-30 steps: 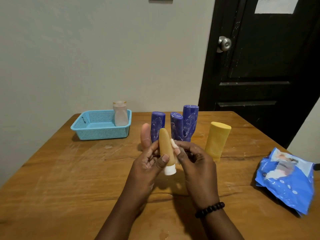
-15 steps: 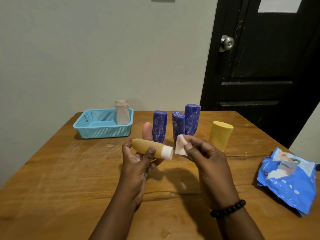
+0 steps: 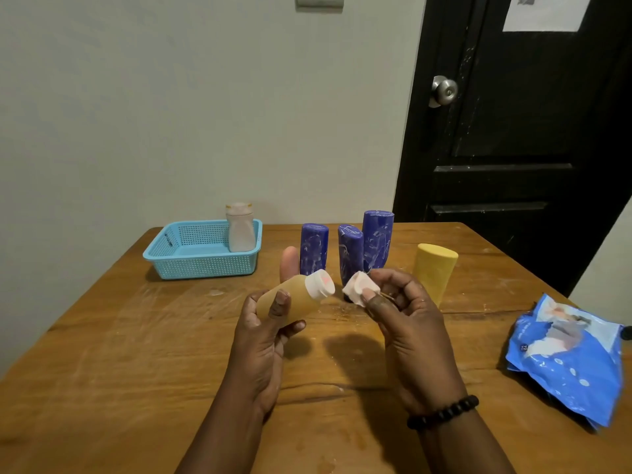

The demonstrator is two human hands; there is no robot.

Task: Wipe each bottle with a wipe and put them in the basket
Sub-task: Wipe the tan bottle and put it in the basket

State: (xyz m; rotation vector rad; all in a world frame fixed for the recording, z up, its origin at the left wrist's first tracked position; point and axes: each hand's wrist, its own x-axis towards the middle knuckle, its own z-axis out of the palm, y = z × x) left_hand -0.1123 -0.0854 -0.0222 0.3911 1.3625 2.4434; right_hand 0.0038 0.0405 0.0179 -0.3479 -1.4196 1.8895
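Left hand [image 3: 263, 333] grips tan bottle [image 3: 290, 301] (cap tilted up-right) | right hand [image 3: 407, 319] fingers pinch wipe [image 3: 359, 290]

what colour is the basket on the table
Light blue basket, with a perforated mesh wall, seen clearly in the head view.

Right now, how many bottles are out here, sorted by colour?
Blue: 3
Yellow: 1
Tan with white cap, in the left hand: 1
Pale pink behind it: 1
Whitish, in the basket: 1
Total: 7
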